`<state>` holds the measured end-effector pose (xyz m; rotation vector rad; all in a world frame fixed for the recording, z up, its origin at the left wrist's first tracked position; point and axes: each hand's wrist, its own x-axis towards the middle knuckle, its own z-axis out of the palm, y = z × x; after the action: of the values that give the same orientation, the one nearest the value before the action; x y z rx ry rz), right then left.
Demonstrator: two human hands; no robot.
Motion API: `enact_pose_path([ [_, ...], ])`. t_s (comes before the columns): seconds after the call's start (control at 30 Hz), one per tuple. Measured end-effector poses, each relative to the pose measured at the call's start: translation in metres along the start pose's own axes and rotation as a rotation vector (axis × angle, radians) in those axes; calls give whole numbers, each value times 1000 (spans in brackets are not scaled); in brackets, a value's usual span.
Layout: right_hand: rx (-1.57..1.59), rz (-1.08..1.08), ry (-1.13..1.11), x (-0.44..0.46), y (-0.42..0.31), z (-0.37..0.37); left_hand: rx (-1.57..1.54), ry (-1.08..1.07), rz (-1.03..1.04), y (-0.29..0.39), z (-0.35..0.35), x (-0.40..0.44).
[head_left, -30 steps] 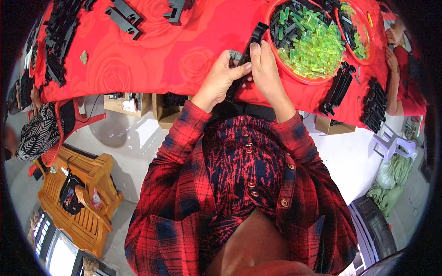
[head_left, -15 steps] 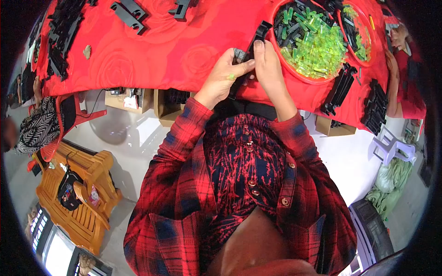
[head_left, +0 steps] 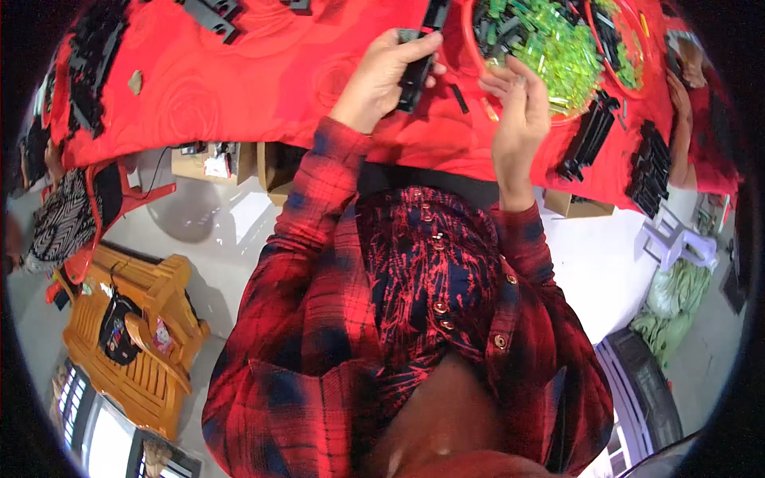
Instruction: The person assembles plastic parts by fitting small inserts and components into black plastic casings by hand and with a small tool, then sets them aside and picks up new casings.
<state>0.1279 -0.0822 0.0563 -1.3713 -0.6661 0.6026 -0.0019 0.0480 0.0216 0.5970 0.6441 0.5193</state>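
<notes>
Right fingers (head_left: 517, 95), grip unclear, moved toward glossy bits (head_left: 567, 57); left fingers (head_left: 417, 49) clamp black strip (head_left: 411, 91).

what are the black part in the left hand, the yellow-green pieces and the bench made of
Black part in the left hand: probably plastic, dark with a slight sheen; metal can't be ruled out.
Yellow-green pieces: likely clear plastic, glossy, as they look translucent and glint.
Bench: apparently varnished wood, from its orange-brown slats and sheen.
</notes>
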Motion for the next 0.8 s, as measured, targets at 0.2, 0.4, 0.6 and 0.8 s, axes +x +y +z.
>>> enact_pose_path([
  [0.2, -374, -75, -15, -29, 9, -61, 133, 111, 69, 10, -2, -24],
  [0.4, -1029, -365, -115, -41, 10, -77, 105, 170, 18, 8, -1, -44],
  [0.6, -1370, -466, -84, -49, 16, -66, 88, 178, -8, -2, 1, -53],
  [0.8, -1045, -466, -143, -48, 26, -77, 105, 166, 2, -6, -1, -55],
])
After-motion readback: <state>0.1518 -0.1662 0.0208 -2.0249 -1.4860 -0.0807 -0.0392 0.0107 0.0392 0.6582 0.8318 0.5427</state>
